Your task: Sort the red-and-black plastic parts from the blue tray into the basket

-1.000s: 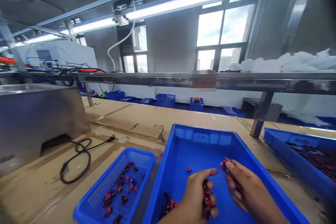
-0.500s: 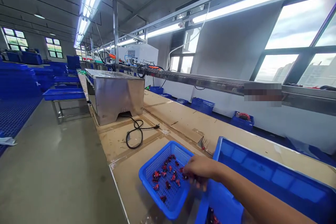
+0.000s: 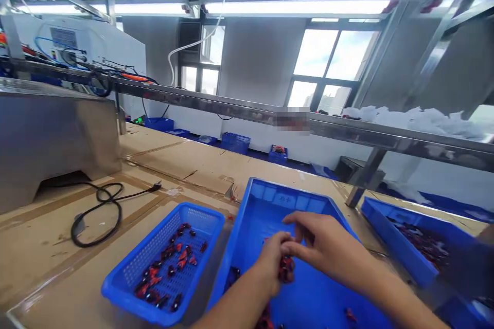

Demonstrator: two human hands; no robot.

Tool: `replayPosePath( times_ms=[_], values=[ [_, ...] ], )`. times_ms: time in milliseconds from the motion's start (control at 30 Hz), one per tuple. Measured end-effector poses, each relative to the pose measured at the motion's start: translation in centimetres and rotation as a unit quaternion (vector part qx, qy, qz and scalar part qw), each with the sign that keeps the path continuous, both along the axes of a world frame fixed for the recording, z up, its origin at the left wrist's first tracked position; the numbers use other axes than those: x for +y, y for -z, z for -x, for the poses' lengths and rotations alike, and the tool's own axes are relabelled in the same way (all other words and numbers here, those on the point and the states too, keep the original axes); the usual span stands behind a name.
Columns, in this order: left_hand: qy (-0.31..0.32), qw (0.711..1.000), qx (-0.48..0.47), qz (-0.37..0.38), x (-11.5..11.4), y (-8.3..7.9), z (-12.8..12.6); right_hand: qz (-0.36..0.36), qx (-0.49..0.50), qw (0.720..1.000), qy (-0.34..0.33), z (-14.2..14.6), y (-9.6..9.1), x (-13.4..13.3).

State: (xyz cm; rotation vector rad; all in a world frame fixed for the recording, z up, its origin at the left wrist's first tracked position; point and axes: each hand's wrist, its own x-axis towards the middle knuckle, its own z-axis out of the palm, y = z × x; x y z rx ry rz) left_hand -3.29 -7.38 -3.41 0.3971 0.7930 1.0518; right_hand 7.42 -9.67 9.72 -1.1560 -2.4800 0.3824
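Observation:
My left hand (image 3: 270,262) is closed around several small red-and-black parts (image 3: 286,268), which show at its fingers, above the large blue bin (image 3: 252,205). Curved over it from the right is my right hand (image 3: 324,239); its thumb meets the left fingertips, while the index finger stands apart from the thumb. I make out nothing held in the right hand. More red-and-black parts (image 3: 264,318) lie in the bin, partly hidden by my left arm. On its left, a perforated blue basket (image 3: 123,280) holds several scattered red-and-black pieces (image 3: 182,257).
A black power cord (image 3: 118,211) with a plug lies on the cardboard-covered table (image 3: 204,169). The metal housing (image 3: 65,139) stands at left. Another blue bin (image 3: 386,226) with dark red parts is at right, near a metal post (image 3: 365,177).
The view has swung right. My right hand has moved from the perforated basket's edge to above the large bin, and my left hand has come into view holding parts. More pieces show in the basket.

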Motion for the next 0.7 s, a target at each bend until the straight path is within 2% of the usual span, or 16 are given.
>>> replayPosePath(
  times_ms=[100,167,267,367,433,500,567,700],
  values=[
    [-0.001,0.998,0.054,0.024,-0.3,-1.1,0.6,0.009,0.034,0.999,0.024,-2.0,3.4,-0.6],
    [-0.026,0.996,0.076,0.033,-0.8,-1.7,0.5,0.002,0.056,0.998,0.006,-2.4,5.7,-0.6],
    [-0.073,0.992,0.084,0.053,-1.4,-2.4,0.1,-0.027,0.096,0.992,-0.075,-2.9,8.9,-0.3],
    [-0.082,0.99,0.077,0.08,-1.7,-2.8,-0.4,-0.057,0.152,0.975,-0.149,-3.2,11.3,0.1],
    [-0.078,0.991,0.07,0.087,-1.9,-3.1,-0.7,-0.07,0.194,0.966,-0.153,-3.3,12.0,-0.1],
    [-0.076,0.992,0.055,0.08,-2.0,-3.3,-0.9,-0.088,0.233,0.959,-0.136,-3.2,12.1,-0.5],
    [-0.075,0.995,0.03,0.057,-2.2,-3.7,-1.0,-0.119,0.261,0.948,-0.137,-3.0,11.5,-1.0],
    [-0.076,0.997,-0.017,-0.017,-2.7,-4.5,-1.0,-0.193,0.27,0.923,-0.194,-3.0,10.5,-1.6]
  ],
)
